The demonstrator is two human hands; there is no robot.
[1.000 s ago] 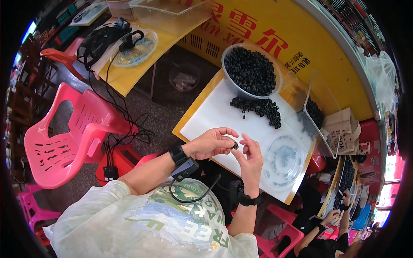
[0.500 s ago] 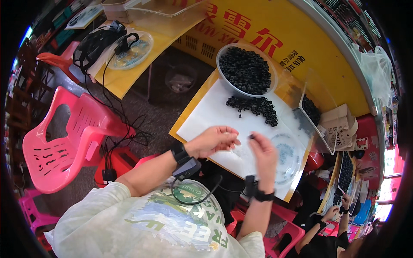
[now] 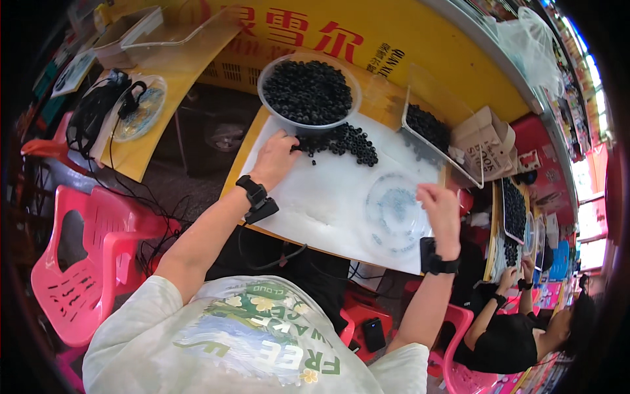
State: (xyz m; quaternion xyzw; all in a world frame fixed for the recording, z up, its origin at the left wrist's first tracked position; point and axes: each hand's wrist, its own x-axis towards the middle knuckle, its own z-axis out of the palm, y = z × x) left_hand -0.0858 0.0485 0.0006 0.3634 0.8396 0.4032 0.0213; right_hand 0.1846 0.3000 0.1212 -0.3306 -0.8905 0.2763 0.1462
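A clear round bowl (image 3: 286,120) full of small black ring-shaped pieces (image 3: 308,92) stands at the back of the white work surface (image 3: 295,203). More of these pieces (image 3: 357,144) lie loose in front of it. My left hand (image 3: 275,161) reaches to the left end of this loose pile, its fingertips pinched at a black piece beside the bowl. To the right, my right hand (image 3: 441,213) is raised with curled fingers at the edge of a clear round lid (image 3: 394,213). Whatever its fingertips hold is hidden.
A clear rectangular bin (image 3: 459,167) of black pieces stands at the right, near a paper bag (image 3: 485,141). Pink chairs (image 3: 92,262) stand at left and lower right. Another person (image 3: 512,328) works at a table on the right. Cables (image 3: 131,197) hang at left.
My left hand has moved from the front of the work surface to the loose pile by the bowl. My right hand has shifted right, beyond the lid; the black piece at its fingertips no longer shows.
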